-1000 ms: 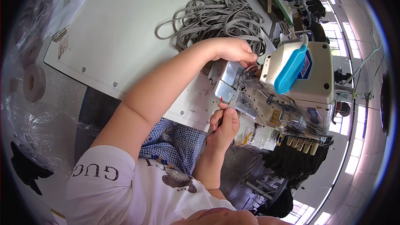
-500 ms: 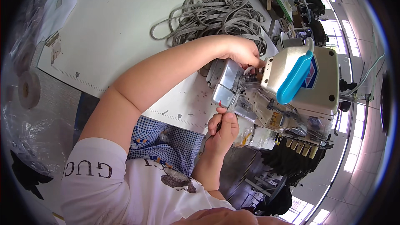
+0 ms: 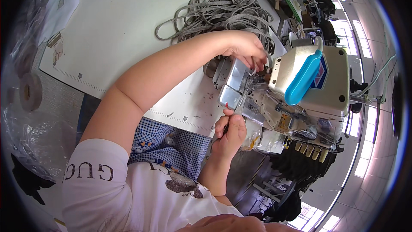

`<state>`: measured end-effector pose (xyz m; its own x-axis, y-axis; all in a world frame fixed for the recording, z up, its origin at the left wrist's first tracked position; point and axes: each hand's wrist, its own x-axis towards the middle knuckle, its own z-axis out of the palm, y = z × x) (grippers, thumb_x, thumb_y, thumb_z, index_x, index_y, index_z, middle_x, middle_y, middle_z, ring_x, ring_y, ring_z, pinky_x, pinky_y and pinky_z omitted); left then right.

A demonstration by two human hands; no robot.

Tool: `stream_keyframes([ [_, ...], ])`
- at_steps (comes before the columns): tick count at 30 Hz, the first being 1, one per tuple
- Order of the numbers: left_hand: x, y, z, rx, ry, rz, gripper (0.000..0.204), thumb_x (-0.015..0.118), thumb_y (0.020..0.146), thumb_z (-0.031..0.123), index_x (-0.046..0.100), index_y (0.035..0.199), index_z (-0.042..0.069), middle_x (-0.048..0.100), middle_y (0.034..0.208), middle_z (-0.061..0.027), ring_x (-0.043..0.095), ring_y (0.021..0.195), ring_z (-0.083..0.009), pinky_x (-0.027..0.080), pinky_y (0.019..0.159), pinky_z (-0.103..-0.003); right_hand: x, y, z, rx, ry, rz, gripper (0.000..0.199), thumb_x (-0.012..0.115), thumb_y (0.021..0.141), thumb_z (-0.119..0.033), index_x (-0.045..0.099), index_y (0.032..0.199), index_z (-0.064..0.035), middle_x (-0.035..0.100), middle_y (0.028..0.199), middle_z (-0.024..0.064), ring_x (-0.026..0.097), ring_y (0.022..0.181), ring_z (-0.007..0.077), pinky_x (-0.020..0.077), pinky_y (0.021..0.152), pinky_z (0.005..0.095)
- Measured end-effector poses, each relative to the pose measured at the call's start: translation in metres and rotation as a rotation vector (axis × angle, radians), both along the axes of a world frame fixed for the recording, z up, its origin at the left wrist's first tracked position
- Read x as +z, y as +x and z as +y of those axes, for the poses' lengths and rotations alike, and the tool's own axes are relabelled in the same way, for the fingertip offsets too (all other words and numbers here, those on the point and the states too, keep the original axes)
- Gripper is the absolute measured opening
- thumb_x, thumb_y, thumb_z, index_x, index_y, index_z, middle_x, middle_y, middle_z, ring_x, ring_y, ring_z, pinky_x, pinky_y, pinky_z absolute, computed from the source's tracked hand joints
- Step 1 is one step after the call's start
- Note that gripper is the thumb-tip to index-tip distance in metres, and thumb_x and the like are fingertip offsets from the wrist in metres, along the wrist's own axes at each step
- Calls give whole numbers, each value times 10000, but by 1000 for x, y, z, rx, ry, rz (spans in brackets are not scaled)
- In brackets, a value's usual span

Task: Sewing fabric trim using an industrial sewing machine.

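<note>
My left hand reaches across the white table to the needle area of a cream industrial sewing machine with a blue handle. Its fingertips are pinched on a thin pale thread beside the machine head. My right hand is lower, at the machine's front, curled around a thin tool with a red tip. That tip touches the edge of the shiny metal cover. What lies under the left fingertips is hidden.
A heap of grey cord lies on the table behind the left hand. A tape roll and crumpled clear plastic are at the left. Checked blue fabric covers my lap. More machines and bright windows stand at the right.
Both hands stay at the machine. My right hand has risen slightly, bringing the tool's red tip up to the metal cover. The camera has shifted a little.
</note>
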<state>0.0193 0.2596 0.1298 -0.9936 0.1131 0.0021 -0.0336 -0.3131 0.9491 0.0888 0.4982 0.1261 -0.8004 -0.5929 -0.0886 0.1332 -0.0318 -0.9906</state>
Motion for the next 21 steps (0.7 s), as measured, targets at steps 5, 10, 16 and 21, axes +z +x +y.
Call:
stream_keyframes([
  [5,8,4,-9,72,316,-42,454,367,948,380,546,1138,9,619,1041,-131,597,979,-222,482,826,-325,0,1,0,-6,-4,7,289,436,954,-219,579,924,30,467,525,33,355,424,68,284,429,191],
  [10,10,5,-11,30,489,-32,563,220,969,430,520,1143,-13,588,1111,-202,589,1024,-283,462,896,-380,0,1,-1,-10,-17,-6,286,442,952,-221,579,921,29,461,524,28,355,424,67,284,429,190],
  [16,8,4,-14,7,507,-54,602,207,961,464,490,1178,-21,578,1126,-210,563,1066,-309,437,934,-406,-1,2,-2,-20,-10,0,285,446,951,-222,580,912,26,455,522,25,355,422,67,282,428,190],
  [21,6,2,-11,23,518,-86,616,268,939,508,483,1176,-18,586,1103,-199,571,1047,-306,434,931,-413,-1,2,0,-21,-29,-22,303,455,946,-237,589,917,33,520,551,55,363,435,56,279,435,175],
])
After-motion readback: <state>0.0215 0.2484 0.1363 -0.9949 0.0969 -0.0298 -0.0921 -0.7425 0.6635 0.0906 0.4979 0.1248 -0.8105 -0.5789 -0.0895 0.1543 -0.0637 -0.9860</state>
